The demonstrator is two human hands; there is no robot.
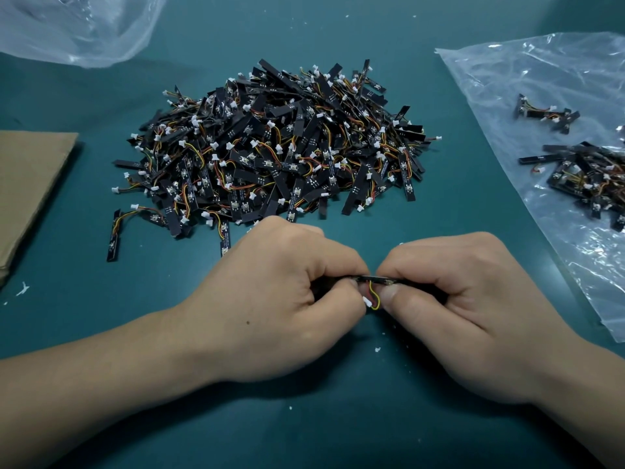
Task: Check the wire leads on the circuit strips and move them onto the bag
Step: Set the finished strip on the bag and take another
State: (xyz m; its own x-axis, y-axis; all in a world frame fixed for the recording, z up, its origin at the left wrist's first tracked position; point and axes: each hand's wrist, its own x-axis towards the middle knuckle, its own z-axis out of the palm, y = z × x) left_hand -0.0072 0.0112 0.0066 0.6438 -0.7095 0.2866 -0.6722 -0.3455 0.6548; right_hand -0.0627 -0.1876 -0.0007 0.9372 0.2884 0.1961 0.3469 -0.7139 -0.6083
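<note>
A big heap of black circuit strips (277, 147) with red, yellow and orange wire leads and white plugs lies in the middle of the green table. In front of it my left hand (280, 299) and my right hand (449, 299) pinch the two ends of one black strip (373, 278) held level between them. Its short wire loop and white plug (371, 301) hang down between my thumbs. A clear plastic bag (541, 79) lies flat at the right, with several strips (581, 170) on it.
A second crumpled clear bag (77, 25) sits at the far left corner. A brown cardboard sheet (27, 184) lies at the left edge. One loose strip (115, 235) lies apart from the heap's left side. Small white flecks dot the green mat (304, 418).
</note>
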